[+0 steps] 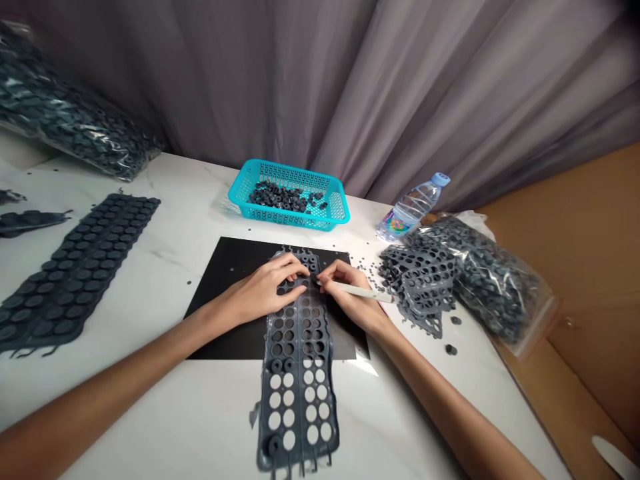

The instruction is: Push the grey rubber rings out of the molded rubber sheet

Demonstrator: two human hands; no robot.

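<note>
A dark grey rubber sheet (300, 380) with rows of round holes lies lengthwise before me, its far part on a black mat (215, 280). A few ring-shaped rubber pieces still sit in it, some at the far end, others along the left rows. My left hand (267, 290) rests on the sheet's far part, thumb and fingers apart, fingertips touching the rubber. My right hand (347, 287) pinches a white pen-like tool (367, 291), its tip over the sheet close to my left fingertips. Whether the tip touches a piece is too small to tell.
Behind the mat stands a turquoise basket (290, 219) holding small dark rings. To the right are a water bottle (413, 207), a pile of punched sheets (425, 287) and a filled plastic bag (493, 283). Leftward lie a studded sheet (75, 267) and another bag (75, 113).
</note>
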